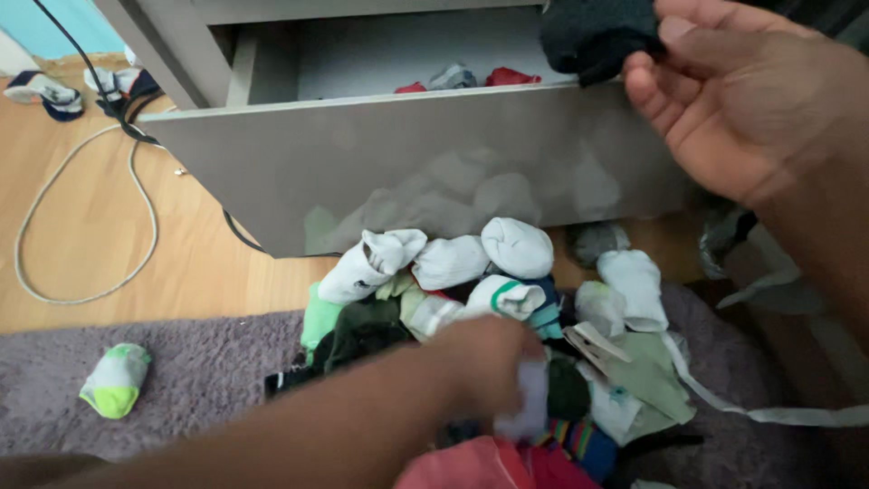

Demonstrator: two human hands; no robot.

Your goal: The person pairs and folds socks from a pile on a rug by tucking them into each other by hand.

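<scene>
My right hand (742,100) is up at the open grey drawer (407,154), gripping a dark rolled sock (593,36) over the drawer's front edge. My left hand (484,362) reaches down into a heap of socks (507,308) on the purple rug, with its fingers closed on a white sock (528,403); the hand is blurred. Rolled white socks (518,246) lie at the back of the heap, against the drawer front. Inside the drawer I see a grey sock (450,77) and red ones (511,77).
The purple rug (181,380) covers the near floor, with a lone white and green sock (116,380) on it at left. A white cable (81,226) and a black cable (90,68) loop over the wooden floor. More socks (45,92) lie far left.
</scene>
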